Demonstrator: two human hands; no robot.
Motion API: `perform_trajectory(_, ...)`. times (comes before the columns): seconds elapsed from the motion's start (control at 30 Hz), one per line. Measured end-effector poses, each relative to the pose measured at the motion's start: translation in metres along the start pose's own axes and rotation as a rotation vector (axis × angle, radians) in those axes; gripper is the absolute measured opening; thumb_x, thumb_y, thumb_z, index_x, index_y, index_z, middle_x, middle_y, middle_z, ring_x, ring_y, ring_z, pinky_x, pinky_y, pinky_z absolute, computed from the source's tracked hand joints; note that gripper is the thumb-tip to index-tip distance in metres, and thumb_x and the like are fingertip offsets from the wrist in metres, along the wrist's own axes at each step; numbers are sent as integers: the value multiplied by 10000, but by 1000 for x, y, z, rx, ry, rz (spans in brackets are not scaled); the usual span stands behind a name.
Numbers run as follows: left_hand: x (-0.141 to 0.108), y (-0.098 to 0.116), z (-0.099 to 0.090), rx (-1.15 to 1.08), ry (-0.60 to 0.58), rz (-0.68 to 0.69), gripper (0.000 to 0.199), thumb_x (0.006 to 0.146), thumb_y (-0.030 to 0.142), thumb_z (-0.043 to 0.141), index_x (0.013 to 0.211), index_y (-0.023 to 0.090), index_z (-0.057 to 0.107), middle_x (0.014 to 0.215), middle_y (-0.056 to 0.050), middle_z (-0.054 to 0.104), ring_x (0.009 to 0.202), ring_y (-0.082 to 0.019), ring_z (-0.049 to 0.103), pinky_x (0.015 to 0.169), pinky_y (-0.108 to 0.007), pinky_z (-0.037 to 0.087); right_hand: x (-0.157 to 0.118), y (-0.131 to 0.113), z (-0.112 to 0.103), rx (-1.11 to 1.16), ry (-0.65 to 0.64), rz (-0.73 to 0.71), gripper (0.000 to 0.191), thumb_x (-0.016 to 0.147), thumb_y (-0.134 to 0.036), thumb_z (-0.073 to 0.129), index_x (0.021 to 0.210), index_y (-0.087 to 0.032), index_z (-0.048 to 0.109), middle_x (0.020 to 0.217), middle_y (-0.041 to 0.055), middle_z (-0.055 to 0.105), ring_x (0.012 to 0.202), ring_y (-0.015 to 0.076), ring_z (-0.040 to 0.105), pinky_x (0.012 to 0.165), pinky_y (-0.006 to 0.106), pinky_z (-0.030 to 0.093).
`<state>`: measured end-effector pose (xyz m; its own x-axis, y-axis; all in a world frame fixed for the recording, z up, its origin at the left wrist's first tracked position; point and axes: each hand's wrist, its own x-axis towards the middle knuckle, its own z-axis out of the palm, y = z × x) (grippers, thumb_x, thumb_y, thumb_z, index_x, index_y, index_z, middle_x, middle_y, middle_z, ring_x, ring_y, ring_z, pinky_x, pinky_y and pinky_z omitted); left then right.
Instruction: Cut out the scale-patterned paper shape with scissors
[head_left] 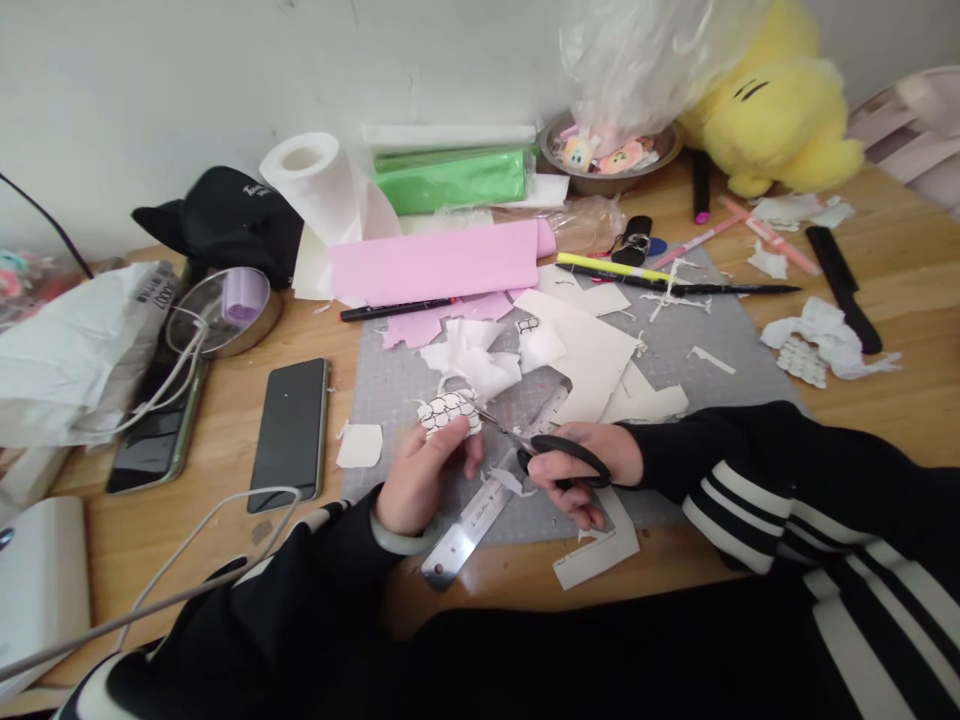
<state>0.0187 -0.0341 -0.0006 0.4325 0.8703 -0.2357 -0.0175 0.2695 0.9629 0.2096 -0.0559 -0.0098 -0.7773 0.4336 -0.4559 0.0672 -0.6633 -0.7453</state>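
Note:
My left hand [421, 470] pinches a small piece of white paper [444, 412] covered with black rounded outlines. In my right hand [581, 465] is a pair of scissors [566, 452] with black handles, fingers through the loops. Their blades reach left to the paper's upper right edge; whether they cut into it I cannot tell. A thin curled strip of paper stands at the top of the piece. Beneath both hands lies a grey cutting mat [675, 350], and a metal ruler [471, 530] lies slantwise between them. A paper offcut [600, 552] rests below my right hand.
White paper scraps [472, 355] and cream sheets [585, 350] cover the mat's middle. Folded pink paper [442, 262], pens [630, 272] and a paper roll [311, 185] lie behind. To the left are a phone [289, 435] and a cable [169, 570]; a black comb [844, 290] lies right.

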Motion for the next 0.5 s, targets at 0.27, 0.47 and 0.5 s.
perform_trajectory(0.27, 0, 0, 1, 24, 38, -24, 370, 790, 379, 508, 468, 197, 497, 419, 3, 402, 448, -144, 375, 520, -302, 281, 3, 5, -1, -8, -4, -13, 445, 712, -567, 580, 664, -155, 417, 395, -77, 407, 371, 95, 509, 317, 182, 424)
perform_trajectory(0.47, 0, -5, -3, 51, -2, -2, 357, 819, 365, 482, 505, 201, 520, 407, 11, 406, 433, -141, 367, 506, -296, 262, 6, 8, -4, 1, -33, -25, 478, 699, -605, 575, 669, -153, 421, 401, -81, 409, 373, 97, 520, 318, 184, 436)
perform_trajectory(0.5, 0, -5, -3, 53, -7, 0, 355, 825, 363, 479, 512, 201, 525, 408, 13, 409, 431, -139, 365, 506, -295, 262, 6, 8, -4, -2, -37, -23, 478, 701, -606, 573, 672, -153, 421, 404, -81, 410, 375, 97, 522, 321, 184, 439)
